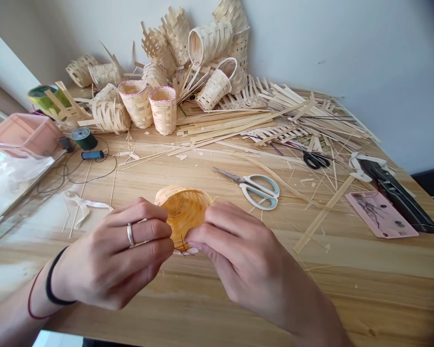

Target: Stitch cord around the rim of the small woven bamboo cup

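A small woven basket lies tilted between my hands, its open mouth facing me. Dark thread shows at the near part of its rim. My left hand, with a ring on one finger, is closed at the basket's left edge; what its fingertips pinch is hidden. My right hand grips the basket's right rim between thumb and fingers. Scissors with pale handles lie just beyond my right hand, blades pointing left. A white ribbon lies beyond my left hand.
Several woven baskets and loose wood strips fill the table's back. A green thread spool and a pink bin stand at left. At right lie black-handled scissors, a pink tray and a long black tool.
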`<state>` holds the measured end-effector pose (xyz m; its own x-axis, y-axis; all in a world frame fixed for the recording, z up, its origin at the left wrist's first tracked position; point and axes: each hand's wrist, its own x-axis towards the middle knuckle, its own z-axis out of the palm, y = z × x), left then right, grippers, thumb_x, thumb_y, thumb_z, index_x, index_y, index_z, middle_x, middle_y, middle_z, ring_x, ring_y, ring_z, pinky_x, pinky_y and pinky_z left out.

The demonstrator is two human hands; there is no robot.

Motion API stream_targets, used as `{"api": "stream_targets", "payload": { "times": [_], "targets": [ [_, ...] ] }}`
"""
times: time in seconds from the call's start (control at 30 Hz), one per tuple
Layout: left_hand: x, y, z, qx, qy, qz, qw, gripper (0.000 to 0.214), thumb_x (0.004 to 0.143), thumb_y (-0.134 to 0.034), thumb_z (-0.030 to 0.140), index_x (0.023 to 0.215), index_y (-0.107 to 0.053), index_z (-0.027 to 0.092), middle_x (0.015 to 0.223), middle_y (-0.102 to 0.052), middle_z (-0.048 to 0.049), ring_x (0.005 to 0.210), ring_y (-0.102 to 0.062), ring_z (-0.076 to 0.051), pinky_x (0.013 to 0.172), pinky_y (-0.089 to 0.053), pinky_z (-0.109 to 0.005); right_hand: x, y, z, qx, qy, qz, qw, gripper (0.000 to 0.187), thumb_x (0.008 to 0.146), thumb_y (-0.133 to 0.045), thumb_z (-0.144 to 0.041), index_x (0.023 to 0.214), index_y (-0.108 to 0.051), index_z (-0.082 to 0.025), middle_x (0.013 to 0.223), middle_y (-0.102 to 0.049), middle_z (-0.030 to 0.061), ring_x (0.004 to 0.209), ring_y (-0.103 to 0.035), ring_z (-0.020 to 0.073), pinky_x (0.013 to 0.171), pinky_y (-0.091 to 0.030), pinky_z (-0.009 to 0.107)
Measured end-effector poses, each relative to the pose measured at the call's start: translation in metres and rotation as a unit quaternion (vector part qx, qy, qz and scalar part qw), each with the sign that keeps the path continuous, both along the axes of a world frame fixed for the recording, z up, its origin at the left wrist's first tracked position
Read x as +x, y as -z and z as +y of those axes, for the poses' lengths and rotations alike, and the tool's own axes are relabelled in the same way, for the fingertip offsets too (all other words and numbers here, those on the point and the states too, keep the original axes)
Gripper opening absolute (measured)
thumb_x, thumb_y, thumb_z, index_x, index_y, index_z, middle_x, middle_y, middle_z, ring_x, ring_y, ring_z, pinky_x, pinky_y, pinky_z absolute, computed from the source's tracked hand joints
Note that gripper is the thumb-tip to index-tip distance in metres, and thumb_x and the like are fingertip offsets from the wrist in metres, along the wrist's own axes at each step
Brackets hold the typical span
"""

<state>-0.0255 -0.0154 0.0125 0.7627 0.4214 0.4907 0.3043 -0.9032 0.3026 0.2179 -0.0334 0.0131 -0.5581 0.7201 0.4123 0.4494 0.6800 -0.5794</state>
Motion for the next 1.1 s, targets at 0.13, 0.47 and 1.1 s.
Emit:
{"api": "stream_targets", "payload": {
  "times": [0.13, 0.47, 1.1],
  "targets": [
    [0.001, 0.0, 0.0003, -0.001, 0.002, -0.001, 1.0, 0.024, 0.087, -0.062, 0.004, 0.108, -0.067, 0.016, 0.092, -0.074, -0.0066, 0.093, -0.069, -0.023, 0.083, -0.063, -0.04, -0.0012, 0.0, 0.0007, 0.006, -0.006, 0.007, 1.0, 0.026, 0.096, -0.052, 0.002, 0.083, -0.068, -0.014, 0.077, -0.054, 0.002, 0.075, -0.046, 0.0164, 0.074, -0.043, 0.032],
    [-0.001, -0.0017, -0.0002, -0.009, 0.009, -0.003, 1.0, 0.028, 0.087, -0.059, 0.002, 0.109, -0.068, 0.016, 0.093, -0.075, -0.0075, 0.092, -0.07, -0.023, 0.087, -0.063, -0.042, -0.0041, -0.0002, -0.0011, -0.012, -0.002, 0.018, 1.0, 0.023, 0.098, -0.055, 0.0, 0.089, -0.073, -0.01, 0.089, -0.06, 0.0064, 0.083, -0.053, 0.0181, 0.076, -0.047, 0.033],
    [-0.0009, -0.0011, 0.0017, 0.002, 0.029, 0.001, 1.0, 0.025, 0.089, -0.058, 0.003, 0.109, -0.068, 0.014, 0.097, -0.076, -0.0091, 0.1, -0.07, -0.024, 0.086, -0.064, -0.039, 0.0015, 0.0011, 0.0014, 0.022, -0.026, 0.025, 0.999, 0.025, 0.103, -0.055, -0.002, 0.098, -0.078, -0.009, 0.089, -0.07, 0.0067, 0.088, -0.052, 0.0189, 0.079, -0.049, 0.035]
  ]
}}
